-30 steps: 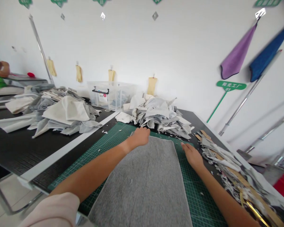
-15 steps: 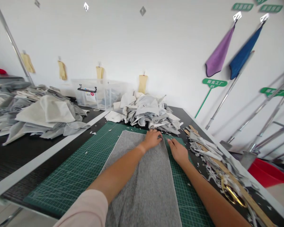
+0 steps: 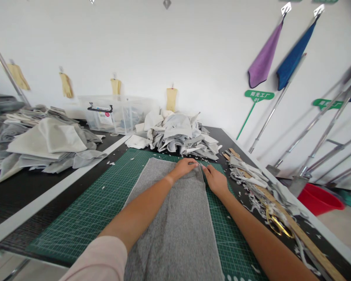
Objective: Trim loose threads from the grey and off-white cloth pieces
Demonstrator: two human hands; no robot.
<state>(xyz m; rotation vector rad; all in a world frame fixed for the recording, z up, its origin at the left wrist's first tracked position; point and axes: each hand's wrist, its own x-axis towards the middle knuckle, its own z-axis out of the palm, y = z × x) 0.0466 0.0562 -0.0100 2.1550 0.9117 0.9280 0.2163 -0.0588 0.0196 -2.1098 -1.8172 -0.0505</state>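
Observation:
A long grey cloth (image 3: 175,218) lies lengthwise on the green cutting mat (image 3: 84,218). Both my hands meet at its far right corner. My left hand (image 3: 185,167) pinches the cloth's far edge with closed fingers. My right hand (image 3: 215,180) rests beside it, fingertips pinched on the same corner. The cloth bulges a little under the two hands.
A heap of grey and white fabric pieces (image 3: 178,136) lies just beyond the mat. More folded cloth (image 3: 46,144) is piled at the left. Scissors (image 3: 276,224), a wooden ruler (image 3: 304,240) and trimmings lie along the right edge. A clear plastic box (image 3: 114,115) stands by the wall.
My left hand slid right along the cloth's far edge and my right hand moved inward, so both now meet at the far right corner. The camera turned right.

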